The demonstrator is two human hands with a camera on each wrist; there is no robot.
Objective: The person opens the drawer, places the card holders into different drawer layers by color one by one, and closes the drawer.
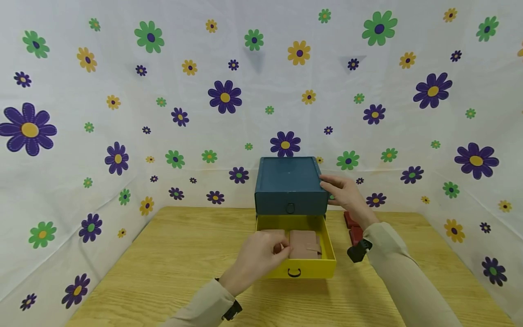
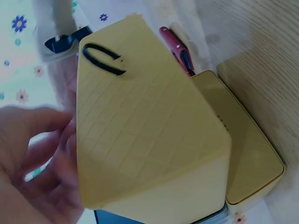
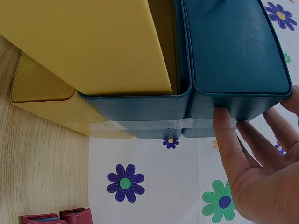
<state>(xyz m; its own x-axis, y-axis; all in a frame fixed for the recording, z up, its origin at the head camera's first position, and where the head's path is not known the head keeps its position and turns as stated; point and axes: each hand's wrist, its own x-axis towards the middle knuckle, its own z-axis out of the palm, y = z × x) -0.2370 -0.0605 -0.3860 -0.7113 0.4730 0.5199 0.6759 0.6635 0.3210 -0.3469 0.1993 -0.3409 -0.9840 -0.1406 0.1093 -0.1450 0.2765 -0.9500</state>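
The left hand (image 1: 254,258) is curling over a yellow drawer (image 1: 300,269); the right hand (image 1: 346,195) is touching a blue cabinet (image 1: 290,175).
Head view: pink wallets (image 1: 303,243) are lying inside the drawer. Left wrist view: fingers are bending by its edge; whether they're pinching anything cannot be told. Right wrist view: spread fingers are touching the cabinet's side.

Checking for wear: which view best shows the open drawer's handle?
Left wrist view: the handle looms largest, on the front of the yellow drawer. The head view shows it smaller; the right wrist view, none of it.
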